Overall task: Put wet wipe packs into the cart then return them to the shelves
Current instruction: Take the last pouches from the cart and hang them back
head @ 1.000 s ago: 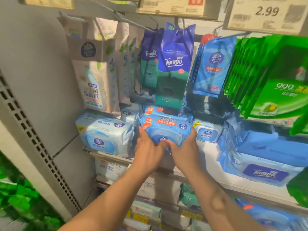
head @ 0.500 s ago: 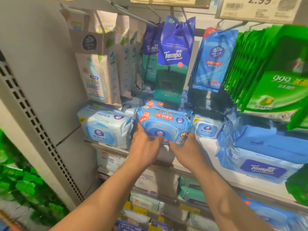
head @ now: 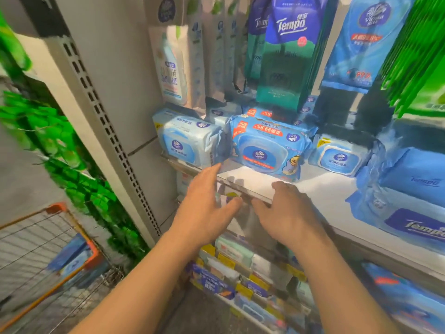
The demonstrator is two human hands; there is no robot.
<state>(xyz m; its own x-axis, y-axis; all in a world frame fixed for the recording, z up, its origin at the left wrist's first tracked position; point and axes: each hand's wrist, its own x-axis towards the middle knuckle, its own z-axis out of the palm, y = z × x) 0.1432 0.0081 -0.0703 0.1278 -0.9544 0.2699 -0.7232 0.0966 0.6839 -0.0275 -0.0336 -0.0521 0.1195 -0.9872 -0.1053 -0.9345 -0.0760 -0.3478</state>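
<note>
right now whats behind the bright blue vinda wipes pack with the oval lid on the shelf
Behind the bright blue Vinda wipes pack with the oval lid, another blue pack of the same kind shows only its top edge. The hanging dark blue and green Tempo pouch covers anything deeper.

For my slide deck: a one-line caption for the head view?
Both hands, left and right, open before the shelf where a blue wipe pack sits.

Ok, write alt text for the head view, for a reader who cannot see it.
Two open hands, left hand and right hand, hover before a store shelf where a blue wet wipe pack sits, touched by neither. Other wipe packs flank it; an orange-rimmed cart with a blue pack stands lower left.
</note>
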